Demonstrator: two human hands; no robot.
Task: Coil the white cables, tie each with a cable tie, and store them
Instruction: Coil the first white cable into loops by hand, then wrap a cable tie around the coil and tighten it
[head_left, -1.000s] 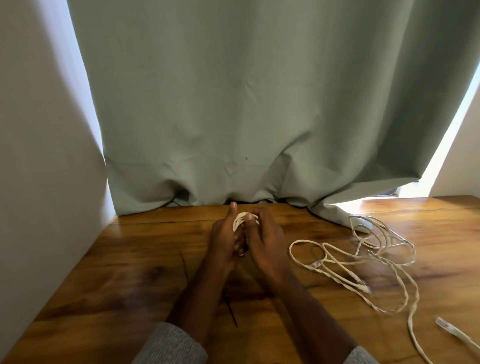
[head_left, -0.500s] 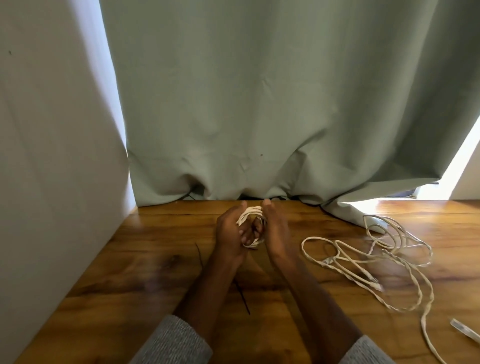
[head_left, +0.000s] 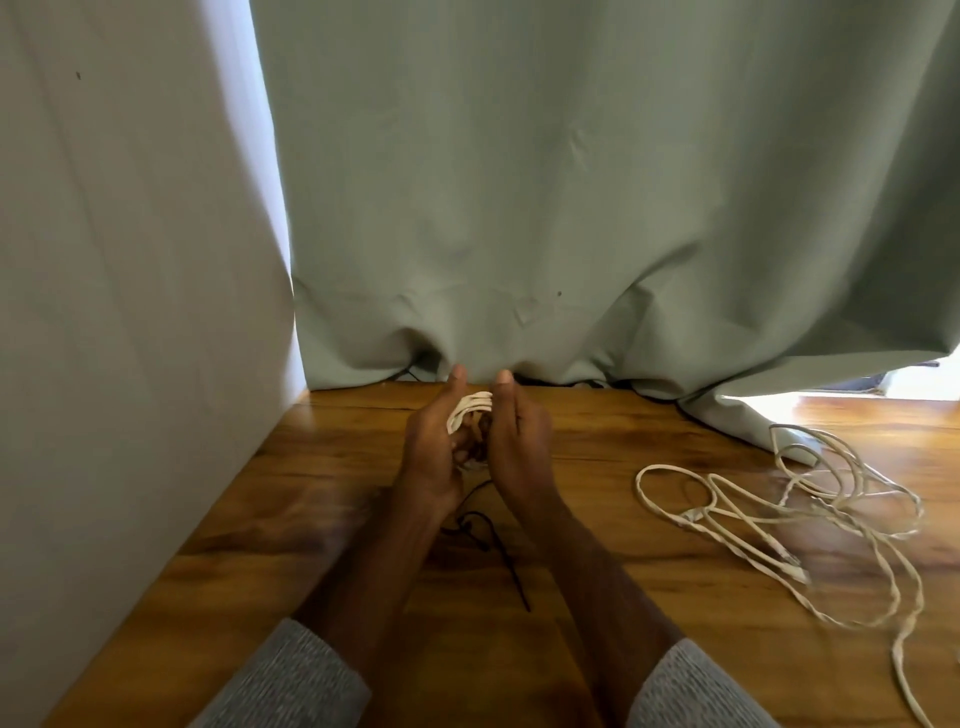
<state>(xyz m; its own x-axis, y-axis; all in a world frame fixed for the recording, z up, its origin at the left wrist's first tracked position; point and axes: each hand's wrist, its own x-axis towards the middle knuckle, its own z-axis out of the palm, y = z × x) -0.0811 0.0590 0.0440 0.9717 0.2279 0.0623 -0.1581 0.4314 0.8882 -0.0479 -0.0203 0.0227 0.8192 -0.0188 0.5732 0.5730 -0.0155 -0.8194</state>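
Note:
A small coiled white cable (head_left: 469, 410) sits between both palms above the wooden table (head_left: 322, 519). My left hand (head_left: 435, 451) grips its left side, thumb raised. My right hand (head_left: 514, 441) holds its right side, thumb up too. The lower part of the coil is hidden by fingers. A thin black cable tie (head_left: 501, 553) trails from under my hands down onto the table. A second, loose white cable (head_left: 810, 512) lies tangled on the table to the right.
A grey-green curtain (head_left: 571, 208) hangs along the table's back edge, its hem resting on the wood at the right. A pale wall (head_left: 130, 312) borders the table on the left. Bright light enters at the far right.
The camera view has shifted, so everything sits further right in frame. My hands stay together on the coil; the black tie now curls up from the table toward them.

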